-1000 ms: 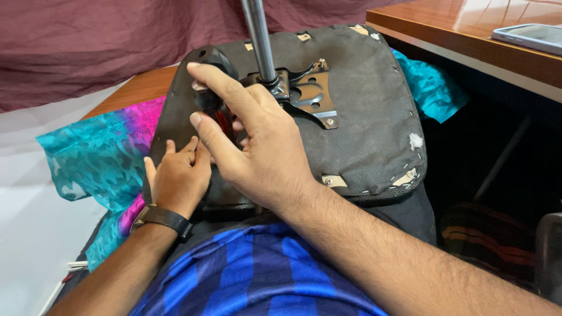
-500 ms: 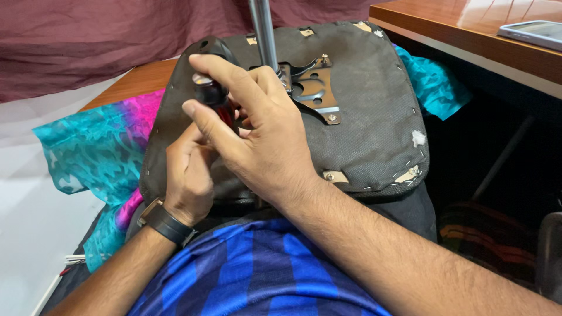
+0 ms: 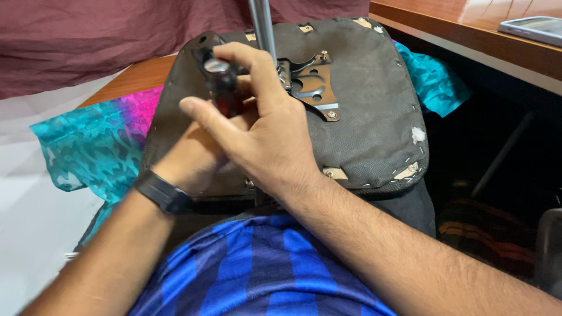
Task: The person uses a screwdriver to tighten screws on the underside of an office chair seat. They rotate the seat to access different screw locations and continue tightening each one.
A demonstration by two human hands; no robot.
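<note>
Between our fingers (image 3: 202,111) and thumb sits a dark tool handle (image 3: 225,88) with a shiny round top, and our right hand (image 3: 263,134) is closed tight around it. The handle stands up over the grey seat (image 3: 374,99), near its left side. Our left hand (image 3: 193,161) is tucked under the right one and mostly hidden, so we cannot tell if its fingers are curled or flat. It wears a black watch (image 3: 161,192). The seat lies upside down on our lap. A metal plate (image 3: 310,82) is fixed to its middle, and a silver pole (image 3: 261,26) sticks up from it. A bright cloth (image 3: 99,146) lies under the seat. A wooden desk (image 3: 468,29) stands to the right, with a phone (image 3: 535,28) on it.
</note>
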